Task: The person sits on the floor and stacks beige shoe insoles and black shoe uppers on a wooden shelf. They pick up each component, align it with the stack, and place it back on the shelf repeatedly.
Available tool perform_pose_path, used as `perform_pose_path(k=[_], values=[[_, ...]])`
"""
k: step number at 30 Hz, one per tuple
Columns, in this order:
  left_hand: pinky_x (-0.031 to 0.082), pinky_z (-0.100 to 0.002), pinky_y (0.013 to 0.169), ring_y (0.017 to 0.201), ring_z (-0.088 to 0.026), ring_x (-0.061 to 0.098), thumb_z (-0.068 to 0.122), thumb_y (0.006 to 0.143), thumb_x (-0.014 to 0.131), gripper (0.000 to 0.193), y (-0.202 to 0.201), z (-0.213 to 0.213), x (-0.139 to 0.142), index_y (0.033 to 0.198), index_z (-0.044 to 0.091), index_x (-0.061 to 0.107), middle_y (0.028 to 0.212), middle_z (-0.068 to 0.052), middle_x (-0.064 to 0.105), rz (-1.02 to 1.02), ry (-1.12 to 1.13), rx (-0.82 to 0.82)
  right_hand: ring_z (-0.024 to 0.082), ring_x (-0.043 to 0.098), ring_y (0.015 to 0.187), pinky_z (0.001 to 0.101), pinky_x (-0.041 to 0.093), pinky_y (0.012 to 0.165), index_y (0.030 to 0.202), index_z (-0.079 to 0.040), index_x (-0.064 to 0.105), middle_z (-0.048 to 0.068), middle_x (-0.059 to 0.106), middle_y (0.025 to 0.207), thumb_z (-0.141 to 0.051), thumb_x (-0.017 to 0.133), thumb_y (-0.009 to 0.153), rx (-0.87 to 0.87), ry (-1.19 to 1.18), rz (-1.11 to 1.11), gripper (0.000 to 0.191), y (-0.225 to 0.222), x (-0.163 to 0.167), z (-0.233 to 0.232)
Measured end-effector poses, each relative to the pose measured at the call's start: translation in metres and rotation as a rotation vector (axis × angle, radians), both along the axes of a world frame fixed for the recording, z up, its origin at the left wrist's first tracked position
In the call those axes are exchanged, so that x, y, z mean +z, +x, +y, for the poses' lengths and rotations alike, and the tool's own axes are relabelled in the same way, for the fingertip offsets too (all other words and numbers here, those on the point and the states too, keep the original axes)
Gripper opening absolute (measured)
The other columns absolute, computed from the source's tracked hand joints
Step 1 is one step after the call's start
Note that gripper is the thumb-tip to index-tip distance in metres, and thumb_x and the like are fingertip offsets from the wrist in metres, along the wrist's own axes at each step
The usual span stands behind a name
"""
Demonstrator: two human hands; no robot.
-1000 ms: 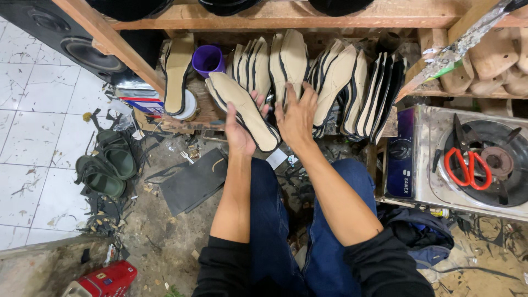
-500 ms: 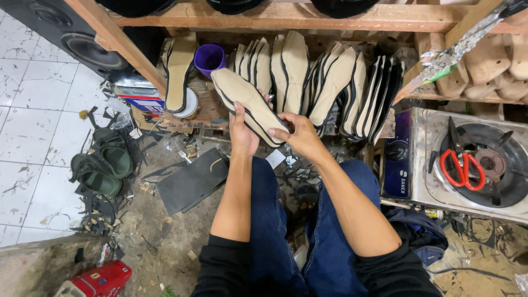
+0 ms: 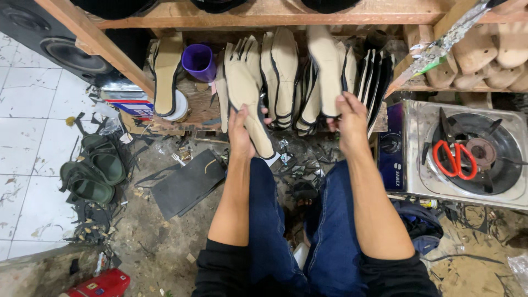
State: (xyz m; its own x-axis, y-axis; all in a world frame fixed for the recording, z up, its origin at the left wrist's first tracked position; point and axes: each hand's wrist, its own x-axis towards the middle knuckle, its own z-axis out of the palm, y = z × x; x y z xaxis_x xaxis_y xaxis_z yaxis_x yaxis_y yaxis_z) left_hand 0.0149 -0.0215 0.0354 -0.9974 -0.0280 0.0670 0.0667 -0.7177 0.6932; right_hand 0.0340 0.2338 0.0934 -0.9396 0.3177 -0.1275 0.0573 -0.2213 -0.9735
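My left hand [image 3: 241, 132] grips a beige shoe insole with a black rim [image 3: 245, 93], held upright with its lower end pointing down to the right. My right hand [image 3: 348, 118] grips the bottom of a second beige insole [image 3: 325, 60] that stands among a row of several similar insoles [image 3: 286, 77] leaning against a wooden shelf [image 3: 220, 12]. My legs in blue jeans stretch out below both arms.
A purple cup [image 3: 199, 61] and a single upright insole [image 3: 166, 74] stand at the left of the row. Green sandals [image 3: 96, 168] and a black sheet [image 3: 187, 184] lie on the dirty floor. A gas stove [image 3: 467, 154] with red scissors [image 3: 454, 159] sits at right.
My right hand left the insole that both hands held and moved right to take a standing insole from the row. My left hand turned its insole more upright.
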Motion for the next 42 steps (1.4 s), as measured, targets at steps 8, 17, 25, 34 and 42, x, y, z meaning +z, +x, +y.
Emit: perform_pose_path(k=[8,17,25,34,42], values=[[0.038,-0.036,0.117,0.134,-0.023,0.052,0.010,0.100,0.050,0.056,-0.010,0.045,-0.021,0.153,-0.005,0.037,0.144,-0.016,0.056,0.050,-0.001,-0.044,0.014,0.064,0.060,0.0273,0.051,0.049,0.117,0.001,0.062,0.007,0.070,0.086,-0.014,0.059,0.106,-0.100,0.148,0.058,0.019,0.005,-0.043,0.073],[0.045,-0.034,0.109,0.133,-0.017,0.052,0.010,0.106,0.046,0.052,-0.010,0.084,-0.051,0.156,0.002,0.035,0.150,-0.007,0.052,0.050,0.087,-0.217,0.020,0.063,0.058,0.0323,0.049,0.047,0.125,0.000,0.061,0.009,0.064,0.088,-0.013,0.075,0.093,-0.176,0.458,-0.091,0.037,0.007,-0.108,0.094],[0.051,-0.034,0.098,0.122,-0.014,0.058,0.013,0.109,0.054,0.044,-0.015,0.087,-0.068,0.152,0.003,0.047,0.141,-0.004,0.060,0.070,-0.025,-0.170,0.010,0.053,0.071,0.0264,0.044,0.061,0.118,-0.004,0.075,0.004,0.064,0.088,-0.017,0.078,0.095,-0.113,0.605,0.212,0.027,0.008,-0.092,0.063],[0.055,-0.031,0.089,0.110,-0.014,0.061,0.015,0.109,0.057,0.043,-0.018,0.086,-0.076,0.150,0.002,0.052,0.129,-0.008,0.064,0.097,-0.116,-0.060,0.006,0.052,0.061,0.0215,0.042,0.050,0.109,-0.002,0.070,0.001,0.065,0.080,-0.021,0.079,0.089,0.445,0.424,0.088,0.029,0.018,-0.068,0.014],[0.053,-0.025,0.083,0.101,-0.012,0.062,0.007,0.105,0.056,0.033,-0.009,0.088,-0.062,0.137,0.002,0.064,0.120,-0.008,0.067,0.193,-0.567,0.256,0.006,0.054,0.058,0.0213,0.043,0.048,0.119,0.002,0.065,-0.001,0.066,0.086,-0.019,0.077,0.091,0.043,0.220,0.054,0.037,-0.001,-0.079,0.018]])
